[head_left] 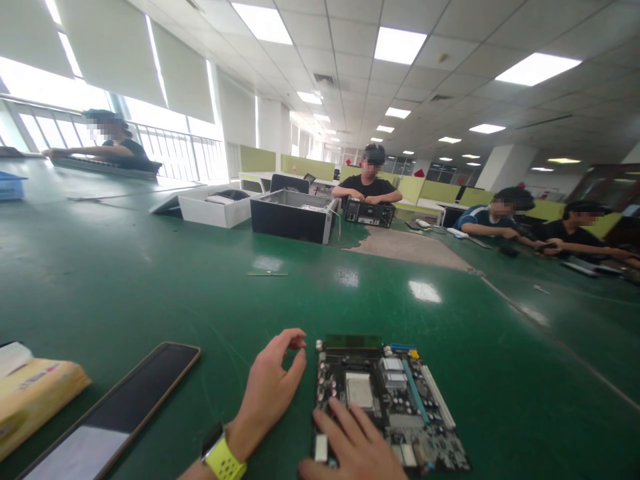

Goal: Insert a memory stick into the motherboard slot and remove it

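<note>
A computer motherboard point(395, 421) lies flat on the green tabletop in front of me. A green memory stick point(353, 341) stands along its far edge, and a square silver processor point(360, 390) sits in the middle. My right hand point(353, 443) rests on the board's near left part with its fingers spread, the fingertips close to the processor. To the left of the board is my left hand point(275, 373), its thumb and curled fingers apart with nothing between them. It is near the board's far left corner and the end of the memory stick. A yellow watch strap is on the left wrist.
On the left lie a phone point(125, 413) and a yellow tissue pack point(40, 393). A thin metal strip point(267, 274) lies farther off. Beyond it stand an open computer case point(290, 220) and a white box point(215, 210). Several people sit around the table.
</note>
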Demonstrator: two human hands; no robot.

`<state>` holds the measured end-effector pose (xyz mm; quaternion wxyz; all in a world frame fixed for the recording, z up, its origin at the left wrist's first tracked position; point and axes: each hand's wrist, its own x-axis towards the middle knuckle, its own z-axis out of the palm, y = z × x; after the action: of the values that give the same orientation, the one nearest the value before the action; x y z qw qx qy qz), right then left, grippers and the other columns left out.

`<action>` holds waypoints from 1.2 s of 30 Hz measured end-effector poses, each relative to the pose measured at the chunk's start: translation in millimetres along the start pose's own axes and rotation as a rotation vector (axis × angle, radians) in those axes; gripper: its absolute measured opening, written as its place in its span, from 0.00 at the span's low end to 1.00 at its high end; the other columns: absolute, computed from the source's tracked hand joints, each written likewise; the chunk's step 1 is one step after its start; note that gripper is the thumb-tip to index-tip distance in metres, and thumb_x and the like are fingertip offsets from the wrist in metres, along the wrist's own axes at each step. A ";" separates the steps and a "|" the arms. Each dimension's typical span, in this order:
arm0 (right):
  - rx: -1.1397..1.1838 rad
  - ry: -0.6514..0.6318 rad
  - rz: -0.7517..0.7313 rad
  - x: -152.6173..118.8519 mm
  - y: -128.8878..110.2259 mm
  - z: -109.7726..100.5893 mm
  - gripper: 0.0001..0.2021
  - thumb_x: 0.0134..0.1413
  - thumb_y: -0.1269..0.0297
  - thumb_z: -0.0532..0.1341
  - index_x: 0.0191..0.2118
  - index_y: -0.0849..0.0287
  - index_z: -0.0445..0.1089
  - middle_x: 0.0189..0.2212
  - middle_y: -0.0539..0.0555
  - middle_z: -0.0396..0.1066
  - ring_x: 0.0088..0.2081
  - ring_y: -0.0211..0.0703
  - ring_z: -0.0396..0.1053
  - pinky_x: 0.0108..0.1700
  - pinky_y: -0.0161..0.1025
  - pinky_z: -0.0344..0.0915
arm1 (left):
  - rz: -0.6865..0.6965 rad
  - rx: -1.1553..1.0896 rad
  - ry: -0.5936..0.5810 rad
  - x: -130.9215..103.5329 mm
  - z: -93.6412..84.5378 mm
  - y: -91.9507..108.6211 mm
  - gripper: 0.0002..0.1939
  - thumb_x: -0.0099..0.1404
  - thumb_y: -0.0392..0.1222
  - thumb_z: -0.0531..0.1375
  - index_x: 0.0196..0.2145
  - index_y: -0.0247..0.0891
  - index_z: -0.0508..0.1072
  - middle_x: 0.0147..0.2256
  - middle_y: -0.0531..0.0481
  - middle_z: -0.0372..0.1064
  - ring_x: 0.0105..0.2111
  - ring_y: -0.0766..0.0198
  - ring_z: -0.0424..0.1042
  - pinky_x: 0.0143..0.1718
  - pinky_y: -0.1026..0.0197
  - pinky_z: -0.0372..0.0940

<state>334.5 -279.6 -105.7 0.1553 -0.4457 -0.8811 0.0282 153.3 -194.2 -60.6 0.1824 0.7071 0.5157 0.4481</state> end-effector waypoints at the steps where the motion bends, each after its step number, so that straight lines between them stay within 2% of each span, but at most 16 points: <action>1: -0.016 -0.045 0.020 2.4 14.1 -14.9 0.12 0.58 0.51 0.55 0.46 0.39 0.71 0.59 0.44 0.60 0.59 0.53 0.58 0.58 0.51 0.58 | -0.003 -0.001 -0.005 0.1 -0.3 0.0 0.10 0.61 0.40 0.52 0.40 0.39 0.68 0.36 0.49 0.72 0.37 0.60 0.71 0.40 0.57 0.66; 3: -0.044 -0.080 0.147 1.8 51.3 -43.8 0.19 0.57 0.45 0.53 0.52 0.40 0.67 0.63 0.46 0.52 0.64 0.53 0.48 0.62 0.55 0.48 | -0.007 -0.003 -0.022 0.0 -1.1 0.4 0.10 0.62 0.41 0.52 0.41 0.39 0.67 0.36 0.48 0.71 0.38 0.60 0.71 0.41 0.57 0.65; 5: -0.102 -0.075 0.352 -6.2 98.6 -63.3 0.24 0.59 0.43 0.47 0.56 0.43 0.63 0.63 0.48 0.52 0.65 0.52 0.45 0.63 0.56 0.43 | -0.015 -0.006 -0.040 -0.5 -1.9 0.9 0.11 0.62 0.41 0.52 0.42 0.39 0.67 0.37 0.47 0.71 0.38 0.60 0.71 0.41 0.56 0.65; 8: -0.186 -0.042 0.616 -27.7 173.3 -70.4 0.29 0.60 0.42 0.43 0.62 0.49 0.55 0.65 0.52 0.47 0.66 0.51 0.40 0.64 0.56 0.41 | -0.028 -0.005 -0.059 -1.6 -2.0 1.0 0.11 0.62 0.41 0.52 0.43 0.39 0.67 0.37 0.47 0.71 0.38 0.59 0.71 0.41 0.56 0.65; 10: -0.222 -0.013 0.750 -43.1 211.6 -67.4 0.31 0.60 0.43 0.41 0.64 0.51 0.49 0.65 0.53 0.47 0.66 0.52 0.39 0.63 0.56 0.41 | -0.031 -0.003 -0.064 -2.0 -1.7 0.4 0.11 0.63 0.41 0.52 0.43 0.39 0.67 0.37 0.47 0.71 0.38 0.59 0.71 0.41 0.56 0.66; 12: -0.235 0.003 0.830 -54.6 234.2 -64.3 0.31 0.60 0.43 0.40 0.65 0.50 0.47 0.65 0.53 0.45 0.66 0.53 0.40 0.63 0.57 0.42 | -0.023 -0.002 -0.064 -1.8 -1.6 -0.2 0.12 0.63 0.41 0.52 0.43 0.39 0.67 0.37 0.47 0.72 0.38 0.59 0.71 0.40 0.56 0.66; 15: -0.234 0.009 0.871 -61.0 243.3 -63.6 0.33 0.58 0.42 0.41 0.65 0.50 0.46 0.65 0.53 0.47 0.66 0.53 0.40 0.62 0.57 0.42 | -0.014 0.003 -0.057 -1.0 -2.3 0.3 0.11 0.63 0.41 0.52 0.43 0.39 0.68 0.37 0.47 0.72 0.38 0.59 0.72 0.40 0.56 0.66; 19: -0.208 0.028 0.888 -55.6 236.9 -69.1 0.34 0.56 0.40 0.43 0.63 0.51 0.52 0.62 0.54 0.54 0.65 0.55 0.43 0.62 0.58 0.43 | -0.004 0.003 -0.046 -0.7 -3.3 2.6 0.11 0.62 0.41 0.53 0.42 0.39 0.68 0.36 0.47 0.73 0.37 0.59 0.72 0.39 0.57 0.67; 23: -0.156 0.081 0.843 -41.0 214.5 -80.8 0.31 0.56 0.40 0.46 0.58 0.52 0.62 0.57 0.55 0.63 0.60 0.56 0.56 0.59 0.57 0.49 | 0.004 0.003 -0.051 -1.4 -2.2 2.6 0.11 0.62 0.41 0.53 0.42 0.39 0.68 0.35 0.47 0.73 0.37 0.59 0.72 0.40 0.57 0.67; 27: -0.067 0.063 0.718 -21.3 157.5 -96.1 0.31 0.56 0.40 0.48 0.56 0.54 0.66 0.48 0.59 0.71 0.50 0.56 0.67 0.53 0.53 0.59 | 0.001 0.008 -0.063 -1.4 -1.2 1.9 0.10 0.63 0.41 0.52 0.42 0.39 0.68 0.36 0.47 0.72 0.37 0.59 0.72 0.40 0.56 0.67; 30: 0.012 -0.028 0.570 -12.0 103.0 -99.0 0.28 0.55 0.40 0.50 0.54 0.50 0.67 0.46 0.57 0.73 0.48 0.56 0.69 0.49 0.51 0.64 | 0.004 0.011 -0.079 -1.0 -1.7 2.3 0.11 0.64 0.41 0.52 0.42 0.38 0.68 0.37 0.46 0.72 0.38 0.58 0.72 0.41 0.55 0.67; 33: -0.020 -0.105 0.369 -11.5 59.7 -83.5 0.28 0.51 0.40 0.56 0.55 0.47 0.67 0.45 0.59 0.74 0.46 0.59 0.71 0.47 0.50 0.67 | 0.002 0.015 -0.106 -1.5 -1.6 2.7 0.12 0.65 0.43 0.52 0.44 0.38 0.68 0.39 0.45 0.72 0.40 0.58 0.71 0.43 0.54 0.67; 36: 0.057 -0.115 0.106 -15.4 33.6 -59.9 0.26 0.49 0.48 0.62 0.55 0.44 0.66 0.45 0.56 0.74 0.42 0.55 0.74 0.40 0.42 0.71 | 0.046 0.021 -0.154 -3.4 0.6 2.0 0.15 0.65 0.44 0.53 0.48 0.40 0.67 0.45 0.44 0.70 0.45 0.57 0.70 0.49 0.52 0.65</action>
<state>387.1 -277.0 -59.0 0.1152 -0.4850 -0.8625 0.0869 154.6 -197.9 -61.0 0.2038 0.7530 0.4885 0.3909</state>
